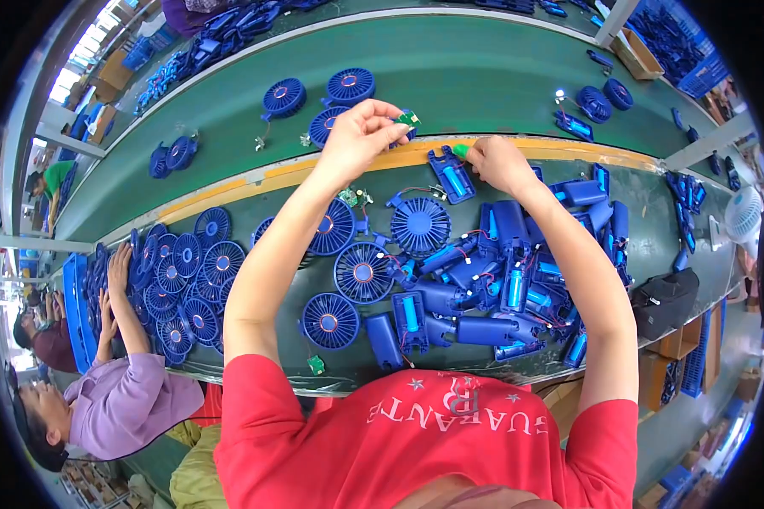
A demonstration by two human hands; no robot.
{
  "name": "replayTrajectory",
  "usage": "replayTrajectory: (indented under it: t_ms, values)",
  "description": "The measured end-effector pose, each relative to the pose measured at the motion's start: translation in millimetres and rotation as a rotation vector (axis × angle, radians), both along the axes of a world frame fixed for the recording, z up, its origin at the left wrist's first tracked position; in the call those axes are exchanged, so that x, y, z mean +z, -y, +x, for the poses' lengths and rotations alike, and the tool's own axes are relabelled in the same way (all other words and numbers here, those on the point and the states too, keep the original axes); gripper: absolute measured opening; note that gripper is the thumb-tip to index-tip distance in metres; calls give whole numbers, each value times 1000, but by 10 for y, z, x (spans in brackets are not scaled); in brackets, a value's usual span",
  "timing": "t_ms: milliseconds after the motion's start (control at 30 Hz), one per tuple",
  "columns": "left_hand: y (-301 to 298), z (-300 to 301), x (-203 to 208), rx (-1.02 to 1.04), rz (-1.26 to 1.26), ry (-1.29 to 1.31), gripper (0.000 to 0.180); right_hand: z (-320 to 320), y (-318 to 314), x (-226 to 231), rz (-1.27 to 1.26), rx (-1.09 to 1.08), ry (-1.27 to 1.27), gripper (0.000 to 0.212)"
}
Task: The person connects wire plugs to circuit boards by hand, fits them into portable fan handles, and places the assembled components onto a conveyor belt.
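Observation:
My left hand (pixel 361 140) is raised over the conveyor's near edge, thumb and fingers pinched on a small green circuit board (pixel 409 119). To its right, my right hand (pixel 499 163) is closed on a small bright green piece (pixel 461 150); its kind is too small to make out. Next to my right fingertips lies a blue fan handle shell (pixel 452 176) with a light blue battery in it. Just below, a round blue fan head (pixel 420 225) with wires rests on the table. Behind my left hand, another fan head (pixel 324 127) is partly hidden.
Handle shells (pixel 484 280) pile up at the right, fan heads (pixel 187 280) at the left. The green conveyor belt (pixel 475 76) runs beyond a yellow ledge (pixel 280 176). A black pouch (pixel 666 301) lies at the right edge. At left, a co-worker's hands (pixel 117 271) touch the fan heads.

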State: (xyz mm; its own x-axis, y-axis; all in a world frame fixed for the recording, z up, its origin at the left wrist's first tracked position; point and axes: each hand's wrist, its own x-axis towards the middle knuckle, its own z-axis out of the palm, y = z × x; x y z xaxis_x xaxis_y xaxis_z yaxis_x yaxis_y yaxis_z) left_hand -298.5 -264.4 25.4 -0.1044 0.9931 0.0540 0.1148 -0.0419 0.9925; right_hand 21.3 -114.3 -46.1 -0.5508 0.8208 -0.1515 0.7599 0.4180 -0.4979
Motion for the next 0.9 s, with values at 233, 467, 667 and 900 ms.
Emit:
replayTrajectory:
  t_ms: [233, 467, 667, 900]
  values:
    - [157, 128, 6, -102, 20, 183, 20, -151, 15, 6, -237, -67, -379, 30]
    - [269, 429, 234, -87, 101, 178, 22, 171, 594, 926, -502, 40, -759, 19]
    - [320, 967, 661, -294, 139, 340, 26, 675, 1121, 1611, -449, 95, -760, 20]
    - [488, 1301, 918, -431, -6, 584, 26, 1084, 1360, 1834, -254, 183, -734, 29]
